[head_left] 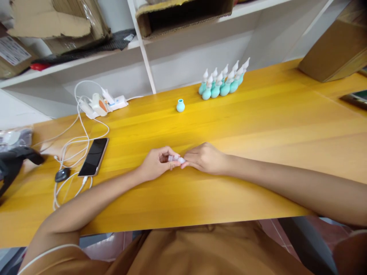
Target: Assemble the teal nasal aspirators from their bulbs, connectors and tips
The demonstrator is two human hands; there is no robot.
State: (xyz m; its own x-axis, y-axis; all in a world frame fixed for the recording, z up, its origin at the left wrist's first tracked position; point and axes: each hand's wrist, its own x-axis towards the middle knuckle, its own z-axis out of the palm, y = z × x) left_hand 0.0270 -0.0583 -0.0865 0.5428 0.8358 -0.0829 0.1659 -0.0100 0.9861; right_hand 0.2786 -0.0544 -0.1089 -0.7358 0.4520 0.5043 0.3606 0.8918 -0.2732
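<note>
My left hand [157,163] is closed around a small translucent nozzle piece [175,159], held sideways just above the table. At the other end of that piece, the fingers of my right hand [202,158] are pinched together on its tip. Farther back stands a single turquoise bulb [180,105], upright with its neck uncovered. To the right of it, several turquoise bulbs topped with white pointed nozzles [215,91] are grouped in rows.
A phone [94,156] with a white cable lies at the left, beside a small black object [62,175]. Behind it sits a power strip [114,103] with plugs. Cardboard boxes fill the shelf [183,30], and another box [335,49] stands at the back right.
</note>
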